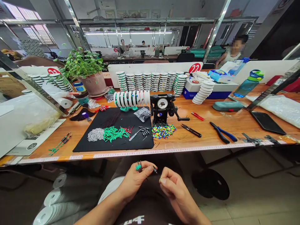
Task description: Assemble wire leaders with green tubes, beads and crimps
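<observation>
My left hand [137, 178] is in front of the table edge, over my lap. Its thumb and forefinger are closed on a small black piece [155, 170] with a pale tip. Around a finger of that hand sits a loop with a bunch of green beads [138, 167]. Just to the right, my right hand [170, 184] makes a pinch; what lies between its fingertips is too small to make out. On the black mat [86, 145] beyond are green tubes [114, 133], silver bits [95, 135], black pieces [144, 131] and a thin metal tool [134, 135].
Behind the mat stands a hand-cranked winder [162, 107] with white spools [131, 98]. Colourful beads [163, 131], a black cutter [191, 130], red pen [197, 116], pliers [222, 132] and a phone [267, 122] lie rightward. A potted plant [93, 84] stands left. Another person sits at back right.
</observation>
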Tool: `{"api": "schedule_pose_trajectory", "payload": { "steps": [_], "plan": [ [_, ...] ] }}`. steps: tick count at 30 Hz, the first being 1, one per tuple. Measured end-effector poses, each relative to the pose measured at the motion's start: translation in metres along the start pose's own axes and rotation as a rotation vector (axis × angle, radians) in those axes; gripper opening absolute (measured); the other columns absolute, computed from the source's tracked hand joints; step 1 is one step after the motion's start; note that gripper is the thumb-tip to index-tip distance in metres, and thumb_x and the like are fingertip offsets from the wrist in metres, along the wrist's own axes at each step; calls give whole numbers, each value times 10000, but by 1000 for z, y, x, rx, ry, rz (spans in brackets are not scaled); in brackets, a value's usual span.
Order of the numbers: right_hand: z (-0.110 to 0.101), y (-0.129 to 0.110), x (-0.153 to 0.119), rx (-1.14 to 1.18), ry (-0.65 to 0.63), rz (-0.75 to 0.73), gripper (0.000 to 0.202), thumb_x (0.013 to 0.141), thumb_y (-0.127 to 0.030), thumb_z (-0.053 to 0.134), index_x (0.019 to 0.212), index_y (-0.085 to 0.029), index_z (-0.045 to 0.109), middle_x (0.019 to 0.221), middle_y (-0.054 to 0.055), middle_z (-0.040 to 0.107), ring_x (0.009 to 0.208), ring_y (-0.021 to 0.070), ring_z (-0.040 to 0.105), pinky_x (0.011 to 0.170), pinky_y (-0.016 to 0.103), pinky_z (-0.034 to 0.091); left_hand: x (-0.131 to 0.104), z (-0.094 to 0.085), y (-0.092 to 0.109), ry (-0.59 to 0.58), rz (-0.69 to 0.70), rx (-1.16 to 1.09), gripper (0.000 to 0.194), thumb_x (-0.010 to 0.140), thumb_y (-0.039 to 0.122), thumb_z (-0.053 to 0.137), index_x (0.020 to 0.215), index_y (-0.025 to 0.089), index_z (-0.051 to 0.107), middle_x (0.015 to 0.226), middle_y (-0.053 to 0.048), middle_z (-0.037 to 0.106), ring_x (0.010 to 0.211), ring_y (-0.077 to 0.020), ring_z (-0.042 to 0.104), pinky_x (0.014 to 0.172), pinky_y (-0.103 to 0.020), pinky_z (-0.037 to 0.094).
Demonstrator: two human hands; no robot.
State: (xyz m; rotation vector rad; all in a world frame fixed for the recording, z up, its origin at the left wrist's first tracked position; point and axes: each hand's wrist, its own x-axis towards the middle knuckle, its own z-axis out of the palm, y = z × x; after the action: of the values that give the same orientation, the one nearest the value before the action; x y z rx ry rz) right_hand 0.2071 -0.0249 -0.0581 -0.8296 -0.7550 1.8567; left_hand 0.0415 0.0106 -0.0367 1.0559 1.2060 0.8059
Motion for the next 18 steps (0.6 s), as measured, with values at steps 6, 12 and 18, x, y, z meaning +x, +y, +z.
{"api": "schedule_pose_trajectory", "payload": {
  "steps": [6, 12, 18],
  "plan": [
    [2, -2, 1, -9, 9, 9, 433, 790, -479, 776, 707, -193, 461, 533, -116, 250, 512, 75, 118, 508, 273, 90, 0, 0, 2, -7, 10, 7, 461, 703, 620, 782, 804, 171, 793, 710, -28, 642, 678, -159, 452, 648, -268, 344],
    [1, 0, 1, -19, 14, 5, 424, 791, -476, 772, 711, -191, 469, 531, -115, 251, 513, 74, 122, 518, 277, 95, 0, 2, 2, 7, 1, -1, 472, 681, 631, 790, 796, 174, 793, 678, -20, 630, 662, -158, 455, 643, -270, 346],
    [3, 0, 1, -14, 20, 12, 421, 789, -463, 774, 703, -191, 463, 538, -113, 249, 519, 76, 125, 510, 271, 95, 0, 1, 1, 6, 19, 7, 433, 699, 602, 788, 802, 181, 795, 678, -15, 622, 650, -150, 438, 642, -268, 339]
  ]
}}
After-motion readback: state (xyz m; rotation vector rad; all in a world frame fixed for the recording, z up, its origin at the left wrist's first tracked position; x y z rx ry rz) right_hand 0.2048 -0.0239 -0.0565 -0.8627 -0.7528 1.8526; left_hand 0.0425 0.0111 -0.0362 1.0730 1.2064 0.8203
